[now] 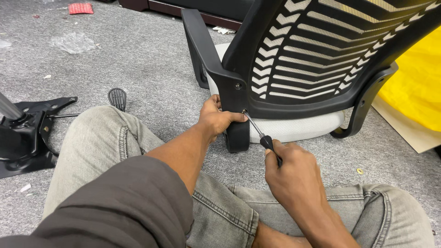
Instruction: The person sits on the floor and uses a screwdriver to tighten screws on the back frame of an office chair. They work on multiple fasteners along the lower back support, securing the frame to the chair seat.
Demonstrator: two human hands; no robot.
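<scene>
Chair (pixel 317 59): lying on grey carpet (pixel 151 59), black slatted back facing the camera. Left hand (pixel 216 118): gripping the armrest (pixel 209 55) at its lower joint. Right hand (pixel 289 172): clenching a screwdriver (pixel 259 135), tip sitting in a screw at that joint. Chair base plate (pixel 27 133): lying well apart, left.
</scene>
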